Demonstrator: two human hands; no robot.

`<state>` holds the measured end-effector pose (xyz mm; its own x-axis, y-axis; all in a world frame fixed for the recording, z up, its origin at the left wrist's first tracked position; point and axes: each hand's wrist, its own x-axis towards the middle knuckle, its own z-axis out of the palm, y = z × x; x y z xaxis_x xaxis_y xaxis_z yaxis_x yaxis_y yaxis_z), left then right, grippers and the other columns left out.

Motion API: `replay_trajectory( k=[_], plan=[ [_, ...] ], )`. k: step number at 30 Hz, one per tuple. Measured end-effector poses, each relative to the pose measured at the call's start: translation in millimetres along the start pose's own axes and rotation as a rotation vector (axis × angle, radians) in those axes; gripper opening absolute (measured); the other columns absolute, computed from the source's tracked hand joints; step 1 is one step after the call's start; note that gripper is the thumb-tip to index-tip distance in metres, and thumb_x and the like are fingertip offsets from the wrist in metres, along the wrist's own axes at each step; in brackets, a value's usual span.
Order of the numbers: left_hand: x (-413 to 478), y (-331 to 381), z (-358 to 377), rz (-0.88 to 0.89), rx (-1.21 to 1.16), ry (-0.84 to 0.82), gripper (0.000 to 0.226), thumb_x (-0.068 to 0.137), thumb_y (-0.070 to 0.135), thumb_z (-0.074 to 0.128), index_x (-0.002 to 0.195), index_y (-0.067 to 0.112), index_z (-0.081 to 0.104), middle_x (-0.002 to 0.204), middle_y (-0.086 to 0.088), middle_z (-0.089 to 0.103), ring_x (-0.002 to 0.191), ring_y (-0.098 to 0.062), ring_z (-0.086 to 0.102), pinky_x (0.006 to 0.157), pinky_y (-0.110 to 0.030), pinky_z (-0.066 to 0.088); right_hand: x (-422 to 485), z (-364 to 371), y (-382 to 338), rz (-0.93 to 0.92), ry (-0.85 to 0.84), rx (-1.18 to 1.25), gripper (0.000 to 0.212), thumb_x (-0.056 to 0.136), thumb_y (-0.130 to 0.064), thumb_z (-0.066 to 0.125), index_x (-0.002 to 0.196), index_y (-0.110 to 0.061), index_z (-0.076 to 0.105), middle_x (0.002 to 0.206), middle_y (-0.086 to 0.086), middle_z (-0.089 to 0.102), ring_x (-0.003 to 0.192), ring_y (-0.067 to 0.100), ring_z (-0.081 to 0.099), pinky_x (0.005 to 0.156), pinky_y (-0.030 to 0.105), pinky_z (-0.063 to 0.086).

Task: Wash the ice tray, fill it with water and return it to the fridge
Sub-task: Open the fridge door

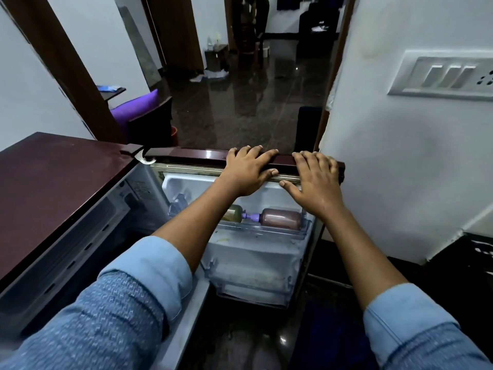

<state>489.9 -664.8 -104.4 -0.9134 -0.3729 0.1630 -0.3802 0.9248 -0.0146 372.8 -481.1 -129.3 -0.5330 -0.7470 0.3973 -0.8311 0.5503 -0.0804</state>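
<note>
The maroon fridge (58,177) stands at my left with its door (186,154) swung open in front of me. My left hand (248,170) grips the door's top edge, fingers over the top and thumb on the inner gasket. My right hand (314,182) lies on the same edge just to the right, fingers spread over the top and thumb against the inner side. No ice tray is in view. The fridge's inside is mostly hidden by my left arm.
The door's upper shelf holds a brown bottle (282,218) and a yellowish bottle (234,212) lying flat; a clear lower bin (253,279) hangs beneath. A white wall with a switch panel (442,76) is close on the right. A black crate (469,263) sits low right. Dark glossy floor (240,102) lies beyond.
</note>
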Motion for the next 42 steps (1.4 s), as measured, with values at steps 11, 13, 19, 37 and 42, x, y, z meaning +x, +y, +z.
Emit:
replay_trajectory(
  k=[11, 13, 19, 37, 42],
  plan=[
    [5.0, -0.2, 3.3, -0.01, 0.004, 0.027, 0.063, 0.105, 0.067, 0.033, 0.162, 0.041, 0.03, 0.163, -0.003, 0.043, 0.15, -0.032, 0.036, 0.119, -0.06, 0.024, 6.7, 11.8, 5.1, -0.012, 0.046, -0.009, 0.078, 0.094, -0.069, 0.045, 0.151, -0.017, 0.044, 0.15, 0.008, 0.048, 0.14, 0.034, 0.039, 0.119, 0.053, 0.019],
    [3.8, 0.4, 2.3, -0.01, 0.002, 0.02, 0.063, 0.105, 0.067, 0.032, 0.162, 0.041, 0.029, 0.164, -0.003, 0.041, 0.151, -0.032, 0.035, 0.12, -0.061, 0.023, 5.7, 11.9, 4.8, -0.013, 0.048, -0.012, 0.078, 0.094, -0.068, 0.047, 0.152, -0.016, 0.044, 0.15, 0.008, 0.048, 0.14, 0.034, 0.039, 0.118, 0.053, 0.02],
    [1.9, -0.4, -0.2, -0.018, -0.013, -0.034, 0.065, 0.105, 0.068, 0.03, 0.164, 0.043, 0.023, 0.172, -0.005, 0.028, 0.158, -0.037, 0.022, 0.123, -0.068, 0.014, 4.8, 11.1, 3.9, -0.023, 0.023, 0.006, 0.079, 0.095, -0.068, 0.049, 0.155, -0.017, 0.04, 0.154, 0.008, 0.045, 0.144, 0.034, 0.035, 0.121, 0.053, 0.017],
    [-126.0, -79.8, -1.0, -0.326, 0.075, 0.022, 0.081, 0.101, 0.077, 0.023, 0.167, 0.041, -0.005, 0.177, -0.004, -0.013, 0.161, -0.038, -0.019, 0.123, -0.071, -0.009, 30.4, -4.6, -94.7, -0.344, -0.135, 0.389, 0.066, 0.097, -0.059, 0.053, 0.155, -0.028, 0.045, 0.16, 0.003, 0.042, 0.151, 0.031, 0.029, 0.124, 0.054, 0.009],
    [-212.4, -102.3, 7.7, -0.538, 0.108, -0.013, 0.081, 0.099, 0.079, 0.016, 0.167, 0.042, -0.009, 0.177, -0.004, -0.015, 0.161, -0.035, -0.021, 0.123, -0.069, -0.013, 25.8, -5.3, -165.9, -0.555, -0.211, 0.553, 0.055, 0.099, -0.053, 0.055, 0.148, -0.027, 0.053, 0.155, 0.0, 0.046, 0.145, 0.028, 0.035, 0.116, 0.051, 0.025]
  ],
)
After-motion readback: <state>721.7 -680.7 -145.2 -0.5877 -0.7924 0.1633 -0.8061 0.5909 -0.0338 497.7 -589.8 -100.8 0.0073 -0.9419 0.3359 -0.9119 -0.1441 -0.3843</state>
